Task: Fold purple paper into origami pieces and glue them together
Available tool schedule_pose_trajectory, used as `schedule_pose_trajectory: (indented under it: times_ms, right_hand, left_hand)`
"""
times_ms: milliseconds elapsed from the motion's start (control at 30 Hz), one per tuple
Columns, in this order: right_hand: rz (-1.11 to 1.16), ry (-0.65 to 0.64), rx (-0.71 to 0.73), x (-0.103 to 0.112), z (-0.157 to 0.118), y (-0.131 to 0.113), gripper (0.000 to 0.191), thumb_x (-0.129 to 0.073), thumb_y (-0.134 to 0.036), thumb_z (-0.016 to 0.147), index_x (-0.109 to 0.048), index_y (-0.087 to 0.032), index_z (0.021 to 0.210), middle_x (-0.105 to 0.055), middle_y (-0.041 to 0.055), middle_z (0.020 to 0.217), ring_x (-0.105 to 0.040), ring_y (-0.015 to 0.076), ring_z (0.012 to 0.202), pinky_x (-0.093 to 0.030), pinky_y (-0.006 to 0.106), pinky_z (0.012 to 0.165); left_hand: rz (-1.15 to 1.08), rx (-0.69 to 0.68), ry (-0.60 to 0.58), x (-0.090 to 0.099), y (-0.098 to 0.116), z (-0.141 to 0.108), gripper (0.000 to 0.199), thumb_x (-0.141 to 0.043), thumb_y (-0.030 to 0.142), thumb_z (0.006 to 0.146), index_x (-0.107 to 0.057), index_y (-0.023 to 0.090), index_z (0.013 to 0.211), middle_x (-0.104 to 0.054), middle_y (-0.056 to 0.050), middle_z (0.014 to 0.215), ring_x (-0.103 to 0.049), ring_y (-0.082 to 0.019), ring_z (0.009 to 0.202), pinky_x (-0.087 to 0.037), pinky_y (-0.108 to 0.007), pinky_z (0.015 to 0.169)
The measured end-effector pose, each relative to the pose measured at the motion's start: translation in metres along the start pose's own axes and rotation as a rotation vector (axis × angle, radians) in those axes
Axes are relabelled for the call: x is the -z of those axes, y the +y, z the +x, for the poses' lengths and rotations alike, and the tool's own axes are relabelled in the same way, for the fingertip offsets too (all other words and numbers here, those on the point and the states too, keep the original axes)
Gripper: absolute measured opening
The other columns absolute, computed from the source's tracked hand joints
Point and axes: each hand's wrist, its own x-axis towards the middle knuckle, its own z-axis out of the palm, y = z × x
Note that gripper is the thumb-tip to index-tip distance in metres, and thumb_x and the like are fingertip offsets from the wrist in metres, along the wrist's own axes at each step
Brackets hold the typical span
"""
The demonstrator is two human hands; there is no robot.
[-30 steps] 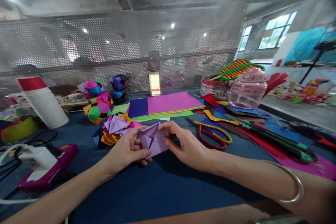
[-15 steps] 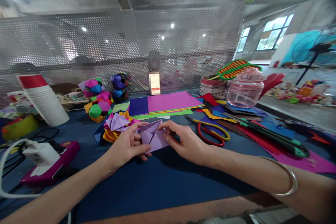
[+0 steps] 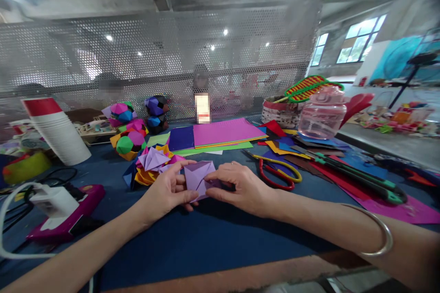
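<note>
Perforated grey metal screening backs the dark-blue tabletop in the head view. The right side of the folded light-purple paper, held over the tabletop, has just turned inward; folding seems slightly further along. The left hand pinches its left edge, thumb in front; the right hand, fingers bent, pinches the right flap.

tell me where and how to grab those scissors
Likely by the red and yellow handle loops of the scissors, coming from the near right: the loops spread toward that side, while the blades point away to the far left. The right hand is nearest, but it's on the folded purple paper.
</note>
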Motion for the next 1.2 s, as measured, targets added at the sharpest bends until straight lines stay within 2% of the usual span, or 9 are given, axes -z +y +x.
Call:
schedule_pose_trajectory:
  times_ms: [133, 300, 433, 600, 733, 900, 1067, 1200]
  right_hand:
    - [0.002, 0.064, 0.036, -0.002, -0.001, -0.001, 0.011, -0.063, -0.021, 0.086, -0.068, -0.020, 0.096, -0.064, 0.0049, 0.087, -0.059, 0.0173, 0.082, -0.046, 0.030, 0.077]
    - [0.081, 0.057, 0.037, -0.001, -0.002, -0.004, 0.018, -0.060, -0.010, 0.083, -0.063, -0.020, 0.099, -0.060, 0.0066, 0.099, -0.057, 0.0191, 0.095, -0.048, 0.031, 0.085]
    - [0.096, 0.024, 0.067, 0.001, -0.003, -0.005, 0.019, -0.057, -0.006, 0.082, -0.061, -0.020, 0.095, -0.060, 0.0060, 0.097, -0.056, 0.0190, 0.093, -0.048, 0.032, 0.085]
    - [0.103, 0.023, 0.105, 0.002, -0.002, -0.004, 0.016, -0.052, -0.007, 0.086, -0.060, -0.019, 0.093, -0.064, 0.0058, 0.092, -0.057, 0.0191, 0.090, -0.048, 0.033, 0.082]
    - [0.135, 0.036, 0.061, 0.002, -0.003, -0.005, 0.016, -0.053, -0.008, 0.086, -0.060, -0.019, 0.096, -0.064, 0.0055, 0.093, -0.058, 0.0180, 0.088, -0.048, 0.031, 0.080]
    - [0.202, -0.013, 0.047, 0.003, -0.005, -0.009, 0.030, -0.052, -0.006, 0.085, -0.061, -0.019, 0.111, -0.065, 0.0050, 0.097, -0.060, 0.0156, 0.086, -0.049, 0.027, 0.078]
    - [0.230, -0.085, 0.110, 0.004, -0.005, -0.011, 0.026, -0.051, -0.002, 0.084, -0.066, -0.015, 0.100, -0.066, 0.0065, 0.095, -0.061, 0.0153, 0.089, -0.049, 0.026, 0.081]
    - [0.221, -0.068, 0.118, 0.005, -0.005, -0.013, 0.025, -0.051, -0.002, 0.084, -0.066, -0.012, 0.101, -0.066, 0.0078, 0.094, -0.061, 0.0149, 0.087, -0.049, 0.025, 0.080]
  left_hand:
    - [-0.017, -0.009, 0.005, -0.001, 0.002, -0.001, 0.082, -0.079, 0.035, 0.072, -0.030, 0.017, 0.135, -0.069, -0.004, 0.080, -0.070, -0.020, 0.068, -0.056, -0.026, 0.055]
    - [-0.026, 0.000, 0.029, -0.001, 0.005, -0.001, 0.072, -0.073, 0.043, 0.077, -0.035, 0.017, 0.132, -0.067, -0.001, 0.072, -0.068, -0.017, 0.062, -0.056, -0.026, 0.055]
    - [-0.010, 0.014, 0.065, -0.001, 0.003, 0.001, 0.064, -0.074, 0.042, 0.077, -0.042, 0.015, 0.126, -0.066, 0.001, 0.072, -0.063, -0.012, 0.055, -0.055, -0.023, 0.052]
    - [-0.037, 0.023, 0.093, 0.000, 0.000, 0.002, 0.055, -0.074, 0.038, 0.078, -0.048, 0.016, 0.121, -0.065, 0.000, 0.079, -0.061, -0.011, 0.064, -0.057, -0.022, 0.054]
    - [-0.028, 0.047, 0.021, -0.001, 0.002, 0.000, 0.065, -0.078, 0.033, 0.073, -0.044, 0.015, 0.125, -0.067, -0.002, 0.081, -0.063, -0.013, 0.064, -0.056, -0.023, 0.054]
    - [0.017, 0.070, 0.002, -0.002, 0.002, -0.002, 0.073, -0.077, 0.034, 0.073, -0.037, 0.015, 0.130, -0.066, -0.001, 0.076, -0.064, -0.014, 0.057, -0.055, -0.025, 0.053]
    - [0.008, 0.026, -0.038, 0.000, -0.003, 0.000, 0.071, -0.076, 0.032, 0.075, -0.034, 0.015, 0.129, -0.065, -0.001, 0.079, -0.062, -0.013, 0.057, -0.054, -0.027, 0.054]
    - [-0.056, 0.024, -0.049, -0.001, 0.000, 0.000, 0.077, -0.076, 0.030, 0.075, -0.028, 0.016, 0.133, -0.066, -0.004, 0.085, -0.061, -0.013, 0.064, -0.055, -0.027, 0.056]
